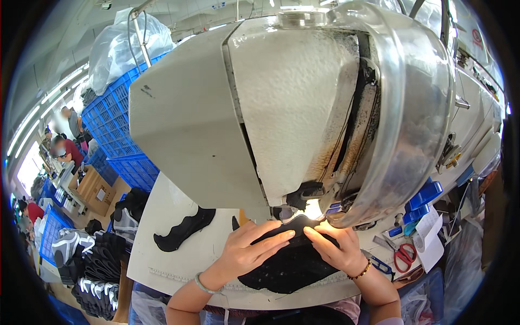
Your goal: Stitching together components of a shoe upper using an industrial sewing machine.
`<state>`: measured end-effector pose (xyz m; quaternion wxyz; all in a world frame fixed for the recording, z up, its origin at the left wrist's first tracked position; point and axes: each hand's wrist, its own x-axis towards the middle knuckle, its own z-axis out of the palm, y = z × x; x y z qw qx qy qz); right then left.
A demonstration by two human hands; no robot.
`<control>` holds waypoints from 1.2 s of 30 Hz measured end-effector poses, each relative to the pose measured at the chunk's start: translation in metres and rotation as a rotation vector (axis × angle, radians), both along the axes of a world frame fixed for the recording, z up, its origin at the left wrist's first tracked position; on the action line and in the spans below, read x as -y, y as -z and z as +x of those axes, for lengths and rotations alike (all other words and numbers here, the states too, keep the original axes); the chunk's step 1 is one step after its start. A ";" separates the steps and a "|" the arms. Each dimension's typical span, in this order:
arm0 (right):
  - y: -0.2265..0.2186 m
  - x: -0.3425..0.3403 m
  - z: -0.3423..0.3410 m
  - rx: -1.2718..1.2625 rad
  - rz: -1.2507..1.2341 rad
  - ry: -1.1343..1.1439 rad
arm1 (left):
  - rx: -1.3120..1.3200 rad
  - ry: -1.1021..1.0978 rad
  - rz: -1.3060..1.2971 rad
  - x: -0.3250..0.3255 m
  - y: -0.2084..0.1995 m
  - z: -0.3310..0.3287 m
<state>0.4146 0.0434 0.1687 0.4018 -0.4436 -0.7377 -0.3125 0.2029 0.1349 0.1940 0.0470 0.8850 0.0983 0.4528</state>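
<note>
A large grey sewing machine head [189,119] fills the upper middle, and a bright light shines at its needle area. Below it a black fabric piece [290,268] lies on the white table, its far edge close under the machine. My left hand [252,252] rests on the left of this fabric with fingers stretched toward the needle area. From the other side my right hand [338,249] lies on it, fingertips near the lit spot, thumb toward the left hand. The needle itself cannot be made out. A curved black fabric piece [184,230] lies apart, left of my left hand.
Red-handled scissors [404,257], a dark blue snipper [381,265] and white papers [429,238] are at the right. Stacked dark and grey pieces [97,265] stand left of the table. Blue crates [111,116] rise behind them. Other people work far left.
</note>
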 end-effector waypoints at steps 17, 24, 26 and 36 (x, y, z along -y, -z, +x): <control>-0.002 0.001 0.001 -0.020 0.004 -0.041 | 0.043 -0.074 0.018 0.011 -0.008 0.007; -0.005 -0.007 -0.003 -0.103 0.005 -0.078 | 0.025 -0.057 -0.148 0.014 -0.021 0.007; -0.006 -0.005 -0.003 -0.091 -0.003 -0.083 | 0.008 -0.015 -0.243 0.017 -0.025 0.005; -0.006 -0.003 0.001 -0.072 -0.030 -0.086 | -0.043 -0.032 -0.309 0.019 -0.029 0.004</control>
